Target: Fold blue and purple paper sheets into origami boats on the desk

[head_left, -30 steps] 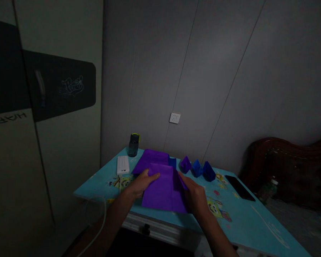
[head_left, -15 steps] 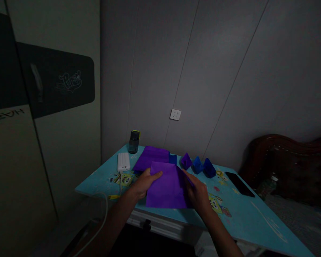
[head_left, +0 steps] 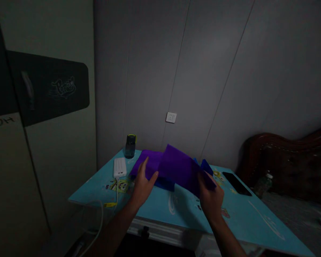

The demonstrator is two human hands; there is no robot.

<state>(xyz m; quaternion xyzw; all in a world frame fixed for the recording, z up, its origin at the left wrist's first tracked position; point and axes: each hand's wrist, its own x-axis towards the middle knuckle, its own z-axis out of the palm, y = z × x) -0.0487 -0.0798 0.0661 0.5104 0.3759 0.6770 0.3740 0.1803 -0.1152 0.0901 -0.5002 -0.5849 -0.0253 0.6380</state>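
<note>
Purple sheet [head_left: 180,168] tilted above bench [head_left: 160,208], between front and back edges. Right hand [head_left: 212,194]: fingers clamped on sheet's right end. Left hand [head_left: 143,182]: fingers apart, holding nothing, near purple paper [head_left: 153,162] toward back-left corner. Best: pinch lightly, support both ends with 2 hands, avoid creasing.

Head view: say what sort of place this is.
Likely a bedroom: what looks like a headboard at right, a tall cabinet at left, and a cartoon-printed table between them.
</note>
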